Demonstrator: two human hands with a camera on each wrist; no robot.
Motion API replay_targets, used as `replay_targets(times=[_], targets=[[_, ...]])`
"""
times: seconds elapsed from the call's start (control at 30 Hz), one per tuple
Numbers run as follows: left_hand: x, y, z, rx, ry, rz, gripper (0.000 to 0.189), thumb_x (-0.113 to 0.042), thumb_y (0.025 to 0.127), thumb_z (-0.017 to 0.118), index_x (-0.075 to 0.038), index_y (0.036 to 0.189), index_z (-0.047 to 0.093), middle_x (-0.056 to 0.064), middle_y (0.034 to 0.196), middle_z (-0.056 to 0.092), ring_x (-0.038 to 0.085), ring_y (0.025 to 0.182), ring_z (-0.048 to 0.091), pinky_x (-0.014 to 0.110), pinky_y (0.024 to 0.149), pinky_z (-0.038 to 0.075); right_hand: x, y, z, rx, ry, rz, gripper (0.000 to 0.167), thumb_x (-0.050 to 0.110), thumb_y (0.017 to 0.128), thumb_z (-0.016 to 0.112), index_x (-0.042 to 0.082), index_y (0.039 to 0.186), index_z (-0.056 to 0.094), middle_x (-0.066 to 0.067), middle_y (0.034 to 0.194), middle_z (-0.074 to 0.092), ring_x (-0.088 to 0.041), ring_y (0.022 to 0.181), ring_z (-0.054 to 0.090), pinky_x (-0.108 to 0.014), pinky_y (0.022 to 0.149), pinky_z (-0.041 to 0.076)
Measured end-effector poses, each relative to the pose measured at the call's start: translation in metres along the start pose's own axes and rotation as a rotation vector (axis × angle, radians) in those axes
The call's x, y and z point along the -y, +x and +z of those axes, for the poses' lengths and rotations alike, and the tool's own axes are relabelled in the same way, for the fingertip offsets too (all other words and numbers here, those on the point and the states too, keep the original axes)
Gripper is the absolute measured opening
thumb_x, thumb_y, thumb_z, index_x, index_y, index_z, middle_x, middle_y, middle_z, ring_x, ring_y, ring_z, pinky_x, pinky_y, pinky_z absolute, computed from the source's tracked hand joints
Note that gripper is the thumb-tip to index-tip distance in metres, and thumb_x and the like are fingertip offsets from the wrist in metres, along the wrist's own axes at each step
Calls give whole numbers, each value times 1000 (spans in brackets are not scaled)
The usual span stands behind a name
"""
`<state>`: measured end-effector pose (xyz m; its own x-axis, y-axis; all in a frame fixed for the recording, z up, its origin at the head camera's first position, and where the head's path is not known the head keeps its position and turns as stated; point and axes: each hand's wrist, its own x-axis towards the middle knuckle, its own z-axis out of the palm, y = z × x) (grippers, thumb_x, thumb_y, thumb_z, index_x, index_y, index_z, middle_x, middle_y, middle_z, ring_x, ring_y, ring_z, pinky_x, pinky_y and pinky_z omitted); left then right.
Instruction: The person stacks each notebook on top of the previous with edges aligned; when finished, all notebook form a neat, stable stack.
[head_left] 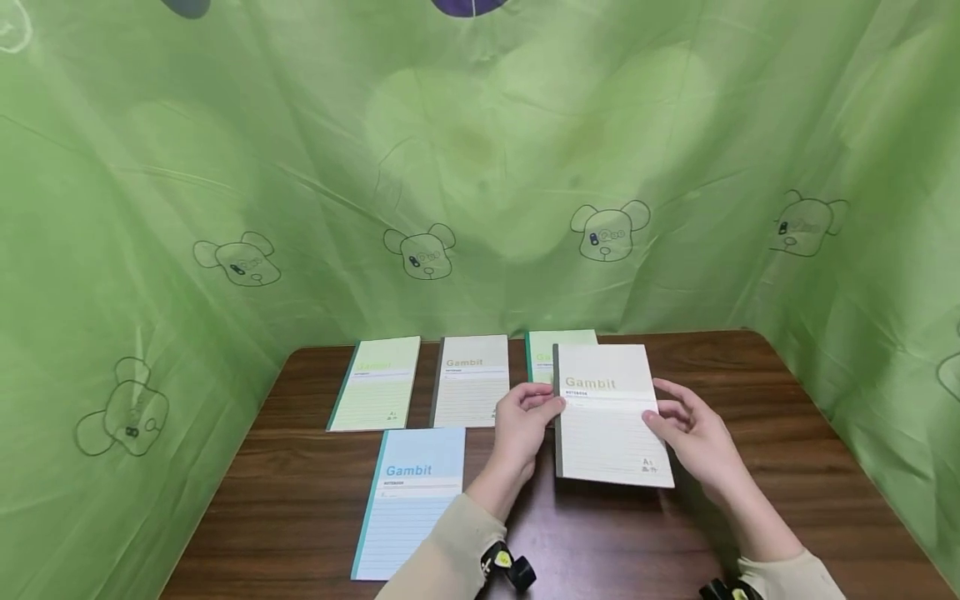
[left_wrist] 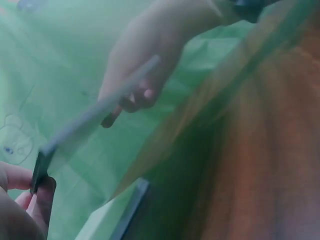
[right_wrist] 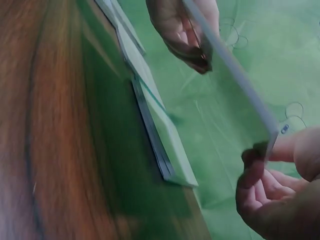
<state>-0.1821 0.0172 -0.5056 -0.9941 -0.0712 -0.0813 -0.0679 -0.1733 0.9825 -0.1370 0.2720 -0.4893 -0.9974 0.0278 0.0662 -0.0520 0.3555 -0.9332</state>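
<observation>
My left hand (head_left: 522, 423) pinches a white notebook (head_left: 611, 437) by its dark spine, and my right hand (head_left: 699, 442) pinches its opposite edge. The cover, printed "Gambit", faces up toward me. Both wrist views show this notebook edge-on and raised above the table, with thumb and fingers on either side of it. Beneath and behind it lies a light green notebook (head_left: 566, 337), mostly covered in the head view. Close to the left hand is another white notebook (head_left: 471, 379) with a grey spine, lying flat.
A second light green notebook (head_left: 378, 383) lies at the back left of the brown wooden table (head_left: 300, 492). In front of it rests a blue notebook (head_left: 412, 517), partly overlapped by my left sleeve. Green curtain (head_left: 510, 167) with bear drawings hangs around the table's back and sides.
</observation>
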Motion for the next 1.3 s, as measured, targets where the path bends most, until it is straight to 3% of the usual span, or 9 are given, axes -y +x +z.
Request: replay_targets(times=[0.2, 0.4, 0.5, 0.63, 0.8, 1.07, 1.3], targets=[[-7, 19, 2, -66, -47, 10, 22, 1, 86, 83, -1, 107, 80, 6, 92, 77, 14, 85, 71, 28, 80, 60, 4, 17, 13, -36, 57, -5, 58, 15, 111, 65, 2, 164, 44, -26, 132, 71, -7, 96, 68, -22, 80, 54], [-7, 28, 4, -104, -40, 20, 28, 5, 83, 78, -3, 110, 82, 7, 98, 78, 14, 90, 70, 30, 83, 59, 6, 37, 20, -51, 144, 15, 57, 14, 114, 59, 6, 167, 41, -26, 139, 66, -8, 103, 64, -21, 85, 53], [-8, 32, 4, -125, 35, 50, 31, 5, 83, 76, -8, 111, 82, 4, 98, 79, 15, 91, 70, 32, 82, 58, 6, 47, 21, -47, 153, 30, 59, 17, 113, 61, 10, 168, 42, -24, 139, 67, -8, 108, 63, -21, 89, 51], [-9, 42, 2, -142, 204, 116, 34, 3, 84, 74, -15, 112, 81, -2, 95, 79, 14, 81, 68, 32, 73, 56, 8, 58, 24, -61, 146, 32, 59, 17, 111, 65, 13, 167, 46, -24, 137, 69, -8, 109, 63, -21, 90, 50], [-8, 59, -3, -125, 349, 151, 31, -2, 88, 74, -14, 116, 80, -3, 96, 77, 13, 77, 66, 31, 68, 56, 8, 76, 30, -70, 120, 43, 58, 16, 111, 64, 10, 166, 47, -27, 141, 67, -8, 109, 62, -18, 88, 50], [-7, 75, -8, -100, 546, 138, 29, -6, 92, 75, -7, 120, 81, -1, 98, 78, 17, 89, 71, 38, 84, 60, -3, 100, 34, 38, 94, 107, 66, 16, 106, 73, -1, 163, 45, -30, 151, 60, -7, 103, 68, -21, 84, 54], [0, 85, -8, -98, 628, 106, 31, -3, 94, 72, -3, 125, 78, 5, 103, 77, 25, 99, 71, 44, 93, 59, -24, 117, 49, 6, 34, 112, 61, 14, 103, 77, -2, 157, 55, -26, 145, 66, -6, 94, 68, -19, 76, 56]])
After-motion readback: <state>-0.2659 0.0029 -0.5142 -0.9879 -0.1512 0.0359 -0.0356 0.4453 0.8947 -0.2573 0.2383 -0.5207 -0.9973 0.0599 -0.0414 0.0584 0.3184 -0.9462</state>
